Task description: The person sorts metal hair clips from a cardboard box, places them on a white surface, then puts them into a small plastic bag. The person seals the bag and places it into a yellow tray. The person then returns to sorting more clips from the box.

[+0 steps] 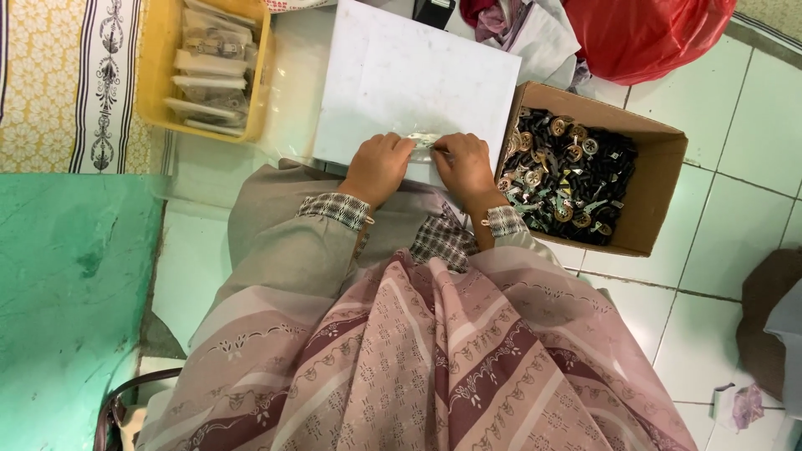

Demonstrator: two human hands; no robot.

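Clear plastic packet (424, 140) lies crosswise between our left hand (378, 167) and right hand (464, 164), both pinching it; cardboard box (660, 179) at three o'clock.

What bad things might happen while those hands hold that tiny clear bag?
The small clear bag is pinched between the left hand and right hand at the near edge of the white board, so it might slip off into the lap. The open cardboard box of small parts sits close by the right elbow; a bump might spill them onto the tiles.

Clear packets (209, 71) in yellow tray (154, 100)
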